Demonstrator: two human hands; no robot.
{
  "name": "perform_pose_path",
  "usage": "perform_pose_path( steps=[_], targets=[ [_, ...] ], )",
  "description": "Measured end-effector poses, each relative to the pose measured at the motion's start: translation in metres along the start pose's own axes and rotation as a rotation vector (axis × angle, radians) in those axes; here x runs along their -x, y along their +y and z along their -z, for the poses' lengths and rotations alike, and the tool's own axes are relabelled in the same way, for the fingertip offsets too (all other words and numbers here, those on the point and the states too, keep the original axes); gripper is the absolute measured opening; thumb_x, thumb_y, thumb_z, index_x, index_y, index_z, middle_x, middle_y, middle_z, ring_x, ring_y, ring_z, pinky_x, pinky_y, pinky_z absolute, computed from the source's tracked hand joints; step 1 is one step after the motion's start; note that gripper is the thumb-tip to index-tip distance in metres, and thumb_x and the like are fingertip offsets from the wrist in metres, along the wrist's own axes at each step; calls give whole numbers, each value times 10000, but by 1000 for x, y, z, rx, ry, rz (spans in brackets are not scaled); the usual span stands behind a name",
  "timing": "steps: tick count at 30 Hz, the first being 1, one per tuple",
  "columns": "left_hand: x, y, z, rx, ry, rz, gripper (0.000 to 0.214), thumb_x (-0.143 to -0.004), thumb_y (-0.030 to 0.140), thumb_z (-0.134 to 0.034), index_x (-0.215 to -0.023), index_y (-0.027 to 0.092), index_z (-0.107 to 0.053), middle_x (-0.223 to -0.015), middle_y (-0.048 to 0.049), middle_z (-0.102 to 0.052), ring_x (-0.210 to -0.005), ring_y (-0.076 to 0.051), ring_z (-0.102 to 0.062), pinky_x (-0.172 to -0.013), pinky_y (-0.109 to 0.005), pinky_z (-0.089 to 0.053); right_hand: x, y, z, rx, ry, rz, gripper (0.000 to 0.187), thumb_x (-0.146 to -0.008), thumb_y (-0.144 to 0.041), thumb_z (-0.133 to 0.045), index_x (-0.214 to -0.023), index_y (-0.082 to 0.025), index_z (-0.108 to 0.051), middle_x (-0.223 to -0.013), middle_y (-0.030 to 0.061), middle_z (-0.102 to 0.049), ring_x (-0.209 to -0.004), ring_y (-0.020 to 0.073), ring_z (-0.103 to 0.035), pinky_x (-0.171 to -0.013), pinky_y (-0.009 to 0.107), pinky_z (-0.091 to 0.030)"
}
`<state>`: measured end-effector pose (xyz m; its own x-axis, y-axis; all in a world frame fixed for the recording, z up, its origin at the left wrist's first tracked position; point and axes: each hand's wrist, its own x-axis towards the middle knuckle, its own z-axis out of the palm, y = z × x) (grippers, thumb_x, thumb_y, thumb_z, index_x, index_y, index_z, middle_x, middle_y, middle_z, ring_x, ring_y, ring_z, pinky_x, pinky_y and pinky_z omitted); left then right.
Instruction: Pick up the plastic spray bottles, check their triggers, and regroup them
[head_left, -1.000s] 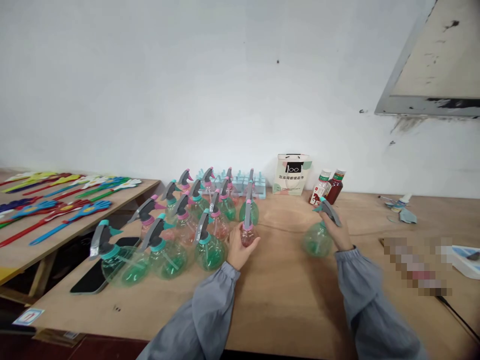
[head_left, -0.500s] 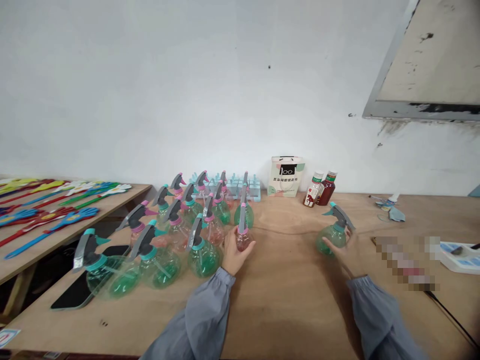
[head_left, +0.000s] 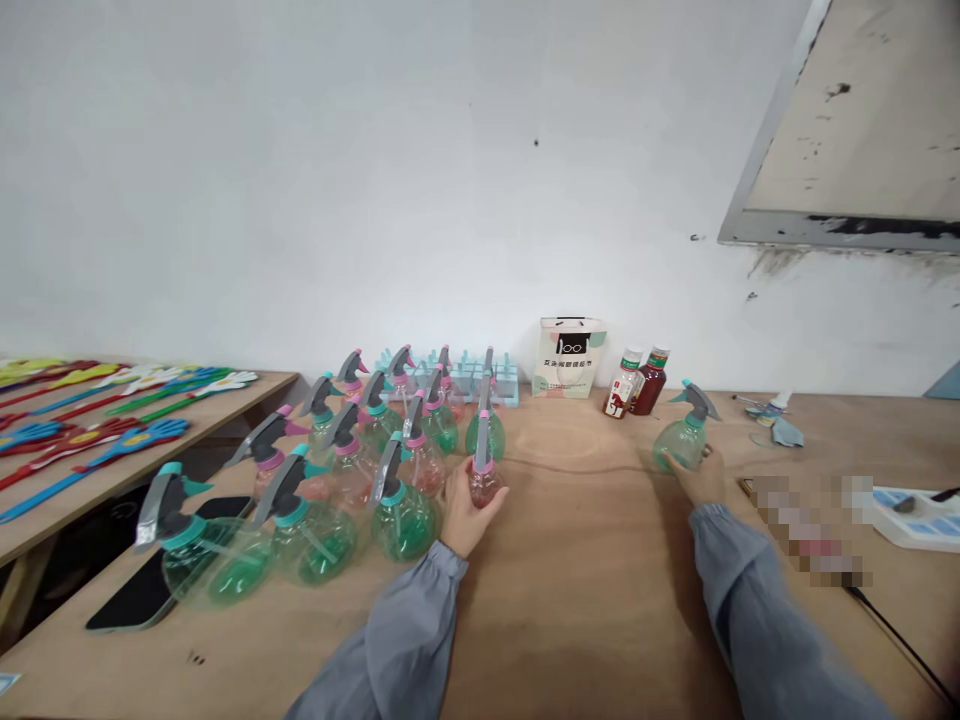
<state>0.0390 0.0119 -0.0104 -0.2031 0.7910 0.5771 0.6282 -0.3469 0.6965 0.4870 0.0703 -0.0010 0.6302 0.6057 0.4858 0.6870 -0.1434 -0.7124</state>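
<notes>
My left hand [head_left: 466, 510] is wrapped round the round body of a pink spray bottle [head_left: 485, 484], which stands upright at the right end of a group of bottles. On the right, my right hand [head_left: 699, 474] grips a green spray bottle [head_left: 677, 444] with a grey and turquoise trigger head. Several more green and pink spray bottles stand close together to the left of my left hand, among them a green one [head_left: 405, 522] right beside it. Two at the near left, one a green spray bottle [head_left: 311, 540], overlap in view.
Behind the bottles stand light blue moulds [head_left: 469, 378], a paper bag [head_left: 568, 360] and two sauce bottles [head_left: 649, 385]. A black phone [head_left: 135, 598] lies at the left. A white tray [head_left: 919, 530] and a blurred item with a cable are at the right. Colourful hand-shaped sticks cover another table [head_left: 247, 405].
My right hand has moved farther back and slightly right with the green spray bottle. My left hand keeps its hold on the pink one. The view has shifted slightly.
</notes>
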Motion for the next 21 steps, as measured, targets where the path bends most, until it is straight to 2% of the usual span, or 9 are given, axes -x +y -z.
perform_pose_path(
  steps=[2,7,10,13,16,18,19,21],
  targets=[
    [0,0,0,12,-5,-3,626,-748,407,-734,-1291,213,-491,-1261,-134,-651,-1220,-340,-596,-1080,-565,-372,-11,-7,-8,25,-4,-74,879,-599,-635,-720,-1257,-98,-492,-1305,290,-578,-1211,397,-585,-978,498,-490],
    [1,1,2,43,-9,-11,610,-758,397,-734,-1284,208,-490,-1237,-127,-653,-1203,-328,-599,-1076,-557,-386,-25,-27,-25,77,-33,-225,901,-576,-538,-786,-1319,-128,-483,-1387,300,-523,-1290,436,-533,-1040,541,-436],
    [0,1,3,74,-7,-37,602,-764,398,-734,-1281,209,-492,-1236,-128,-649,-1197,-321,-601,-1068,-540,-403,-27,-33,-29,74,-27,-246,921,-576,-546,-797,-1335,-128,-483,-1385,313,-518,-1286,468,-526,-1036,589,-425],
    [-1,2,4,72,-4,-27,615,-747,413,-749,-1278,220,-506,-1233,-125,-652,-1196,-328,-602,-1071,-547,-396,-19,-36,-29,55,42,-233,975,-596,-566,-789,-1380,-102,-440,-1387,328,-505,-1319,486,-479,-1079,625,-373],
    [3,4,5,74,-67,-7,625,-748,430,-741,-1293,226,-514,-1221,-121,-653,-1182,-327,-607,-1051,-536,-408,8,-41,-29,-35,183,-88,981,-692,-617,-688,-1426,-58,-355,-1420,334,-448,-1385,468,-397,-1131,638,-303],
    [9,6,4,88,-153,-14,606,-780,423,-702,-1322,232,-507,-1247,-121,-644,-1199,-321,-596,-1034,-513,-421,40,-51,-27,-193,232,130,897,-747,-616,-623,-1417,-80,-359,-1409,291,-454,-1360,437,-423,-1111,644,-328],
    [12,8,2,96,-197,-27,592,-803,412,-672,-1342,236,-499,-1275,-123,-634,-1221,-318,-583,-1031,-502,-423,59,-59,-25,-279,206,236,849,-760,-605,-621,-1406,-110,-378,-1395,254,-468,-1335,412,-451,-1092,629,-361],
    [21,14,0,117,-271,-73,582,-849,383,-607,-1396,240,-468,-1344,-129,-603,-1273,-311,-549,-1039,-485,-418,98,-81,-19,-422,11,405,691,-823,-537,-616,-1379,-171,-430,-1382,193,-502,-1313,362,-490,-1081,591,-403]
  ],
)
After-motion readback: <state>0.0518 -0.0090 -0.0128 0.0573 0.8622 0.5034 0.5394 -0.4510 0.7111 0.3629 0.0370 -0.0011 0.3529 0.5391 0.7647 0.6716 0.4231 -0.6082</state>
